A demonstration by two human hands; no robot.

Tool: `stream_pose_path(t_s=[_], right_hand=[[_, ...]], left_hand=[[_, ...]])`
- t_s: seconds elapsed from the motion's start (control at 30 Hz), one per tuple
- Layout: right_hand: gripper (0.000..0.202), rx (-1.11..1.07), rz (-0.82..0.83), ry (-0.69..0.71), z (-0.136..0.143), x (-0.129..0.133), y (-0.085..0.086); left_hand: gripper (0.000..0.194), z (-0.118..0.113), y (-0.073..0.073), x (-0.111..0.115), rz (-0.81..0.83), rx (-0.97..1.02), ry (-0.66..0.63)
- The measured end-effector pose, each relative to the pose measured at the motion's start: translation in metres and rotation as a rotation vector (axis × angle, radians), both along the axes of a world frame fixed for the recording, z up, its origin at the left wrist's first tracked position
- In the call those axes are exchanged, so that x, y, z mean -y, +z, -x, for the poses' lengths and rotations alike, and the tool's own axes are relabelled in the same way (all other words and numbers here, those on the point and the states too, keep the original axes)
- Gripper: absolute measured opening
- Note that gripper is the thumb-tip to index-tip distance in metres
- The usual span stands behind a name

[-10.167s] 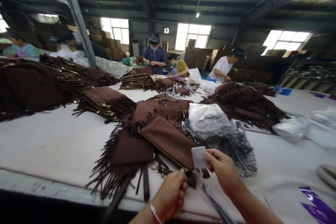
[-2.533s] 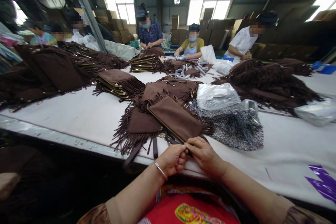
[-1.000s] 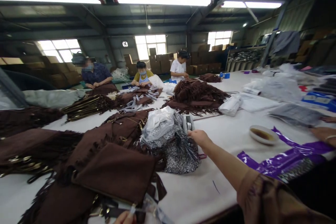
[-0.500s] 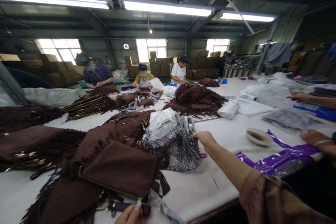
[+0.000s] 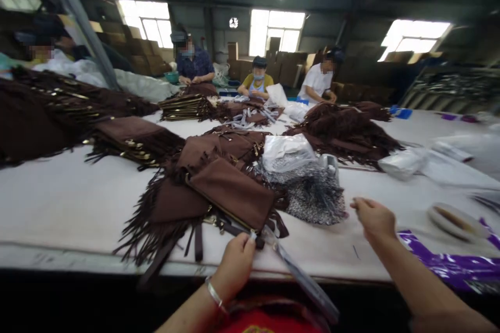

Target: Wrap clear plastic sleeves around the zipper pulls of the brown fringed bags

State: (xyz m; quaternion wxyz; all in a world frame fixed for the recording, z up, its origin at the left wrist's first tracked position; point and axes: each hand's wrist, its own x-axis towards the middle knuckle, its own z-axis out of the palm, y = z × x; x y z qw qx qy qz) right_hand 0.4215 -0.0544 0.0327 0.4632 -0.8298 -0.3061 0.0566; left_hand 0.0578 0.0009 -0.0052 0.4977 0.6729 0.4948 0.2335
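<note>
A brown bag (image 5: 234, 192) with a gold zipper lies on top of other fringed brown bags. At its lower right corner my left hand (image 5: 236, 260) is closed, pinching a small pale piece by the zipper end. From beside that corner a clear plastic strip (image 5: 300, 276) trails over the table edge. My right hand (image 5: 375, 218) hovers above the table with fingers pinched together; what they hold, if anything, is too small to make out. To its left is a black-and-white woven cloth (image 5: 316, 197), with a grey tape dispenser (image 5: 330, 166) at its edge.
A white plastic packet (image 5: 289, 151) rests on the cloth. Piles of brown bags (image 5: 133, 138) spread leftward, another pile (image 5: 347, 127) behind. A pale ring-shaped roll (image 5: 455, 221) and purple plastic (image 5: 437, 260) lie right. Several co-workers, one in a white shirt (image 5: 320, 80), work across the table.
My right hand has come away from the tape dispenser toward me. My left hand still pinches at the bag's corner. The view has turned left and downward, showing more of the table's front edge.
</note>
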Motion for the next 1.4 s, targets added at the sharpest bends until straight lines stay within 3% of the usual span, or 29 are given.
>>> stream_pose_path(t_s=[0.07, 0.13, 0.23, 0.3, 0.4, 0.5, 0.77, 0.97, 1.27, 1.4], right_hand=[[0.040, -0.062, -0.104, 0.000, 0.025, 0.005, 0.015], [0.037, -0.179, -0.089, 0.296, 0.069, 0.007, 0.030], [0.030, -0.261, 0.218, 0.864, 0.150, 0.002, 0.037], [0.036, -0.323, 0.301, 0.963, 0.193, -0.008, 0.029], [0.037, -0.441, 0.349, 0.936, 0.224, -0.026, 0.009], [0.037, -0.495, 0.402, 0.861, 0.230, -0.038, -0.002], [0.042, -0.394, 0.568, 0.723, 0.233, -0.044, -0.009], [0.042, -0.180, 0.603, 0.664, 0.237, -0.049, -0.015], [0.028, -0.431, 0.512, 0.804, 0.227, -0.029, -0.019], [0.026, -0.344, 0.480, 0.814, 0.230, -0.028, -0.023]], left_hand=[[0.027, 0.003, 0.004, 0.002, -0.057, -0.046, -0.017], [0.026, 0.005, 0.006, 0.004, -0.127, -0.092, -0.027], [0.025, 0.008, 0.008, 0.008, -0.223, -0.174, -0.040], [0.024, 0.011, 0.007, 0.010, -0.277, -0.219, -0.054], [0.028, 0.013, 0.004, 0.012, -0.337, -0.234, -0.082], [0.031, 0.015, 0.000, 0.012, -0.385, -0.257, -0.110], [0.029, 0.018, -0.001, 0.012, -0.418, -0.396, -0.193], [0.027, 0.021, -0.003, 0.013, -0.421, -0.430, -0.226], [0.028, 0.026, 0.003, 0.005, -0.425, -0.384, -0.214], [0.027, 0.021, 0.007, 0.000, -0.225, -0.189, -0.109]])
